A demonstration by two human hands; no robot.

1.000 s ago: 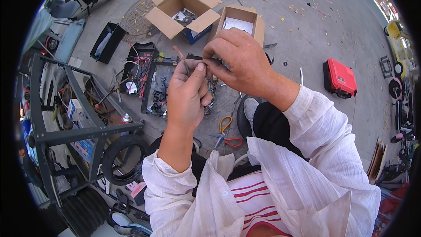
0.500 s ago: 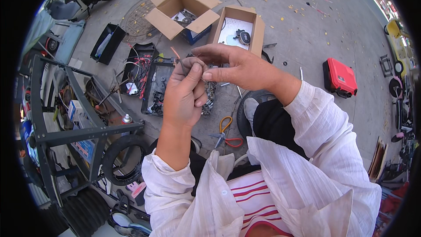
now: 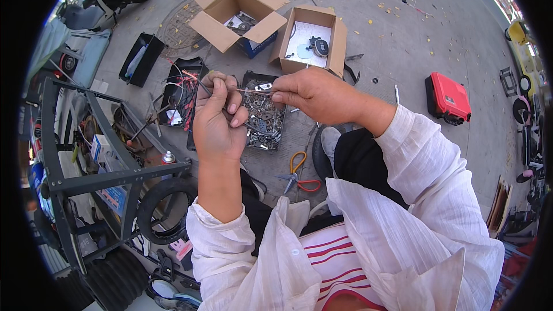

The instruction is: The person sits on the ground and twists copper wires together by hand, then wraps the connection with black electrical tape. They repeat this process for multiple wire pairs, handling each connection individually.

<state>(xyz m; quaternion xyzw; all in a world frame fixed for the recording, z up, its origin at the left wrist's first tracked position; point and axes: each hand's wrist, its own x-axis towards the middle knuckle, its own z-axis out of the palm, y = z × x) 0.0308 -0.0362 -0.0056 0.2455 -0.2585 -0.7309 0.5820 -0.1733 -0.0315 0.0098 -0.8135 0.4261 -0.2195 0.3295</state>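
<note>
My left hand (image 3: 222,116) is closed on a dark cable (image 3: 204,85), above the trays on the ground. A thin copper-coloured wire (image 3: 253,91) runs stretched from it to my right hand (image 3: 315,95), whose fingers pinch the wire's right end. Beneath them lies a black tray of metal hardware (image 3: 264,121). Left of that sits a black tray with red, white and dark wires (image 3: 183,83). Scissors with orange and red handles (image 3: 298,173) lie on the concrete below my hands, near my feet.
Two open cardboard boxes (image 3: 213,26) stand beyond. A red case (image 3: 449,95) is at right, a long black bin (image 3: 141,57) at left. A metal frame (image 3: 121,178) and loose tyre (image 3: 148,219) crowd my left side; scooters (image 3: 92,6) stand behind.
My hands have moved apart, the left one down and to the left, drawing the thin wire taut between them. More of the hardware tray now shows.
</note>
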